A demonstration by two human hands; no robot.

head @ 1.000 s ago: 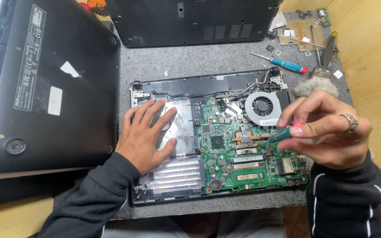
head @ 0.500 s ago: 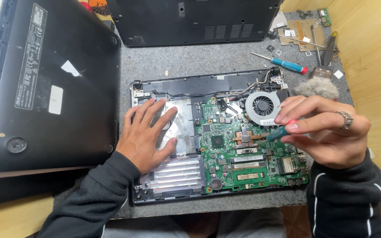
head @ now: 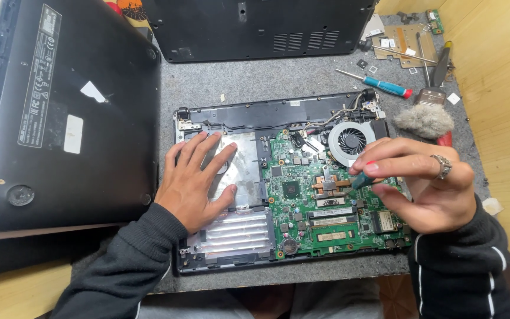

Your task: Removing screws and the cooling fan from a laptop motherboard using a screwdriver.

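The opened laptop [head: 284, 189] lies base-up on the grey bench [head: 231, 82], its cover off and the green circuit board [head: 332, 201] bare. The left hand [head: 193, 180] rests flat on the silver foil panel [head: 237, 177] to the left of the board, fingers spread and holding nothing, steadying the case. The right hand [head: 423, 183] hovers over the right half of the board, just below the round fan [head: 349, 140]. Its thumb and forefinger are pinched shut around the teal handle of a small screwdriver [head: 362, 181], whose tip points left toward the copper heat pipe [head: 332, 184].

The step in hand looks like undoing a screw near that heat pipe. Judging from the grip, the next move calls for seating the tip squarely in the screw head and turning it with light pressure, while the left hand holds the case down. A second screwdriver [head: 376, 84] with a blue handle and a grey brush [head: 423, 118] lie apart near the top right.
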